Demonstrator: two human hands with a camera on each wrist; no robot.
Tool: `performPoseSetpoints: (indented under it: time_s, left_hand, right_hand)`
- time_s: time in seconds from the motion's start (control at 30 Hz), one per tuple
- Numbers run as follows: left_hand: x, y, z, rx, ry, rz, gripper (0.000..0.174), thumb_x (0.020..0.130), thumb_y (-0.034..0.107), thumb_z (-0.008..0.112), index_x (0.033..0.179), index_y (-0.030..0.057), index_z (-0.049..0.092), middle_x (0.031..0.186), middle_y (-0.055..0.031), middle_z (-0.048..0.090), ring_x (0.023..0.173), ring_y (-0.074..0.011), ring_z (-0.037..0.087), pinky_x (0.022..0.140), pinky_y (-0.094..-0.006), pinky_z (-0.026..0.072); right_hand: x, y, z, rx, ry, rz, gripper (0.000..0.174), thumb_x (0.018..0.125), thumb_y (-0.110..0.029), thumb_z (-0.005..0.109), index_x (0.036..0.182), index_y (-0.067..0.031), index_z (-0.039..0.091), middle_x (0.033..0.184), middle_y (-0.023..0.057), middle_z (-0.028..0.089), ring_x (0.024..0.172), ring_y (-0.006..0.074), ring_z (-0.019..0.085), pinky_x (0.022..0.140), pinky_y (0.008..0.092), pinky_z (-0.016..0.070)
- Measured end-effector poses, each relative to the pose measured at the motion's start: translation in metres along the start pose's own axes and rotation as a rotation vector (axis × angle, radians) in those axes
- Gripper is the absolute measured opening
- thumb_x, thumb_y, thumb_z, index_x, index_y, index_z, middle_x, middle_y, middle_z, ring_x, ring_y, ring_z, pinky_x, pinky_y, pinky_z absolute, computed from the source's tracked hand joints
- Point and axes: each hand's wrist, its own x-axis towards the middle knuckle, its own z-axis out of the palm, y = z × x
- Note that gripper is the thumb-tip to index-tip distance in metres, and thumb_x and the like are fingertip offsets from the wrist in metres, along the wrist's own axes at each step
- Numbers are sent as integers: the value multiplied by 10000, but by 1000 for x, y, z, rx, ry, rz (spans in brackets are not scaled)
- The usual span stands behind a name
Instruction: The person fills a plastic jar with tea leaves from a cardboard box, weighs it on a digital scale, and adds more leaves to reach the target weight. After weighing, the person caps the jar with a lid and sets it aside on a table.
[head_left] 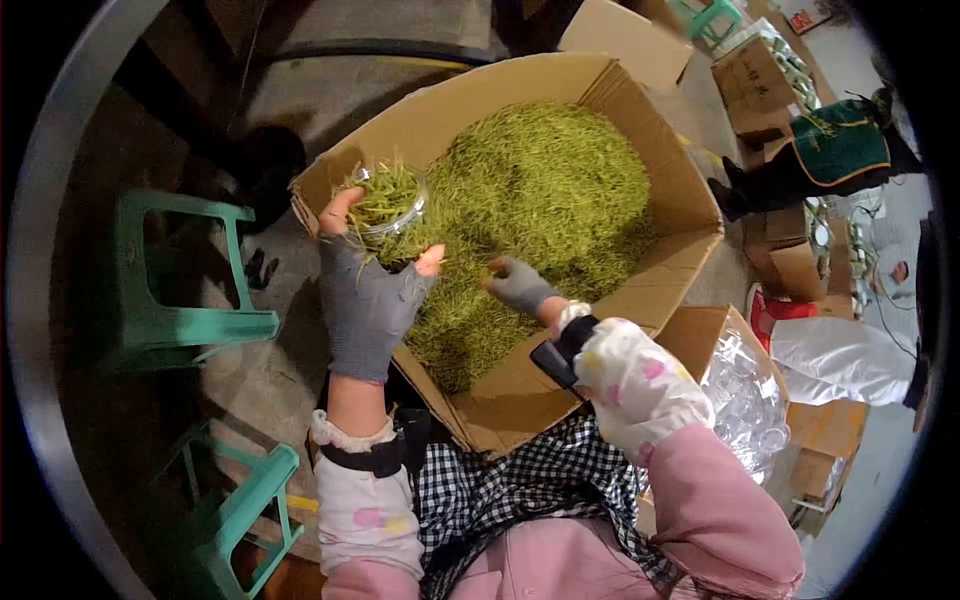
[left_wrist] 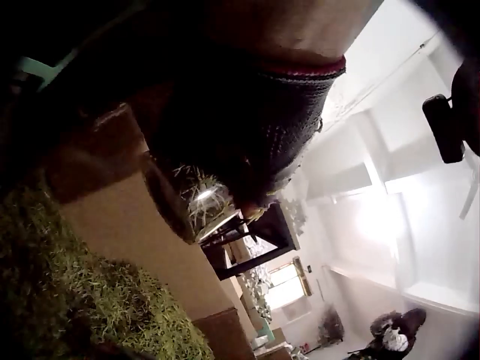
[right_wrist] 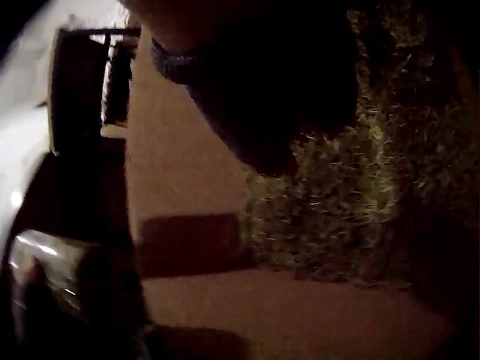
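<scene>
My left hand (head_left: 370,310), in a grey fingerless glove, grips a clear jar (head_left: 412,217) over the left side of a large cardboard box (head_left: 672,262). Thin green dried stems or leaves (head_left: 385,190) fill the jar and stick up past its rim. A broad heap of the same dried herb (head_left: 545,180) lies in the box. My gloved right hand (head_left: 522,287) is low over the heap near the front wall, its fingers bent toward the herb. I cannot tell whether they pinch any. In the right wrist view the dark glove (right_wrist: 262,97) hides most of its fingers.
Green plastic stools (head_left: 180,325) stand at the left. A smaller box with clear empty containers (head_left: 745,400) adjoins the big box at the right. Farther right are people, one in a green apron (head_left: 842,143), and cartons (head_left: 752,85) with filled jars.
</scene>
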Motion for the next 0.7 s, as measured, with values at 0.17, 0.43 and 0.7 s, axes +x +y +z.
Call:
performPoseSetpoints:
  time_s: [0.17, 0.43, 0.7]
  left_hand:
    - [2, -5, -7, -28, 128, -67, 939, 697, 172, 932, 1443, 59, 373, 1296, -154, 547, 1165, -270, 576, 1019, -386, 480]
    - [-2, -3, -9, -207, 153, -183, 987, 717, 90, 919, 1491, 60, 307, 1346, -125, 492, 1174, -230, 546, 1018, -370, 484]
    - [-11, -2, -10, -273, 173, -218, 993, 724, 51, 907, 1507, 63, 298, 1366, -126, 468, 1186, -228, 541, 1032, -375, 481]
  right_hand:
    - [23, 16, 78, -292, -70, 276, 1159, 704, -456, 911, 1580, -60, 263, 1608, 270, 243, 1387, 443, 454, 1110, 451, 457]
    - [28, 77, 142, -295, -198, 296, 642, 770, -339, 813, 1300, -68, 572, 1284, 271, 612, 1150, 461, 618, 963, 516, 525]
    - [50, -29, 108, -373, -156, -274, 688, 770, -250, 802, 1386, -118, 527, 1361, 221, 558, 1146, 413, 625, 932, 457, 534]
